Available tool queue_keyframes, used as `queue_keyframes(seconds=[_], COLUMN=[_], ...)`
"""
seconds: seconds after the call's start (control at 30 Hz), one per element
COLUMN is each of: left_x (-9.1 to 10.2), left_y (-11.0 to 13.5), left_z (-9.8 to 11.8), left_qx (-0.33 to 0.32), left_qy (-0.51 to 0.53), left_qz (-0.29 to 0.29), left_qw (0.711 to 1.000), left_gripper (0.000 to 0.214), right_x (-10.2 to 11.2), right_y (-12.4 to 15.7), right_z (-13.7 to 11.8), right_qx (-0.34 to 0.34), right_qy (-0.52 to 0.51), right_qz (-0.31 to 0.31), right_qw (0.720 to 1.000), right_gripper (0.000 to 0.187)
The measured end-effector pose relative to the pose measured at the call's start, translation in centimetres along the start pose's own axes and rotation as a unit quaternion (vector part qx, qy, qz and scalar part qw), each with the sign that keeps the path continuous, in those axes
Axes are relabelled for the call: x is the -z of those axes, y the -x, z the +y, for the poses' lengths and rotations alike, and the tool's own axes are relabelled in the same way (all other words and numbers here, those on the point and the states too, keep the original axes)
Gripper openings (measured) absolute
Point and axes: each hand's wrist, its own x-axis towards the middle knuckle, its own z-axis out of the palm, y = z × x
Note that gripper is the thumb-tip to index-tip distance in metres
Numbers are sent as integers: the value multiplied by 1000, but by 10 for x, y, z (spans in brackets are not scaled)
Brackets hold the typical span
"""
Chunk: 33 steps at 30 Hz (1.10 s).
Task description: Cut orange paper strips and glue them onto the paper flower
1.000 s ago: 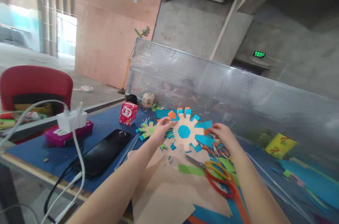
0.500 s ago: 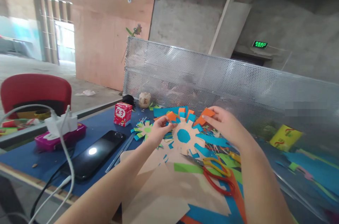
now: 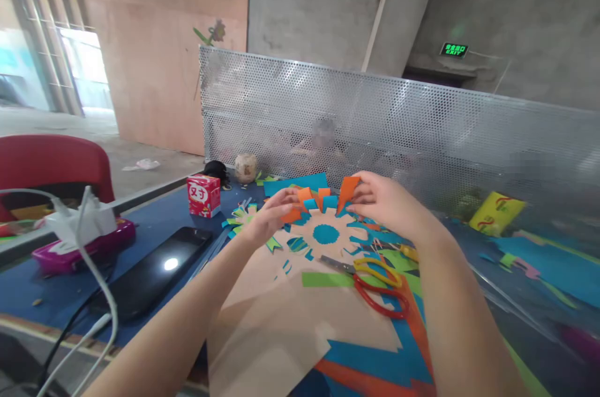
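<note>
The right hand (image 3: pixel 390 200) pinches one orange paper strip (image 3: pixel 347 189). The left hand (image 3: pixel 266 220) half-curls, hold unclear from here, beside one fringed paper flower (image 3: pixel 326 234).

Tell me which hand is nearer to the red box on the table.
Left. The left hand is to the right of the red box; the right hand is farther right, holding up orange paper.

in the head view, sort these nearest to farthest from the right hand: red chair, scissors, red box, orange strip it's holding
From the right hand:
1. Orange strip: in its fingers.
2. Scissors: below the hand in view, toward the wearer.
3. Red box: left, across the table.
4. Red chair: far left, beyond the table's edge.
</note>
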Motion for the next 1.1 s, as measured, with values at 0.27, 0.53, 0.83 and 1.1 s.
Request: queue_keyframes(seconds=[0.27,0.53,0.83,1.1], left_x=[-10,-8,-2,12], left_y=[3,2,1,0], left_z=[15,5,-3,-12], left_qx=[60,106,187,254], left_qy=[-155,-172,-113,-74], left_qz=[-98,-60,18,80], left_qw=[981,977,976,961], left_gripper=[52,26,15,21], right_x=[-6,-8,1,-6], right_y=[2,-1,1,2], right_z=[-8,-4,-8,-13], right_qx=[6,-4,45,21], right_qy=[-9,-8,-17,-71], right_qz=[-36,-33,146,116], right_qw=[999,999,988,991], right_gripper=[30,25,13,13])
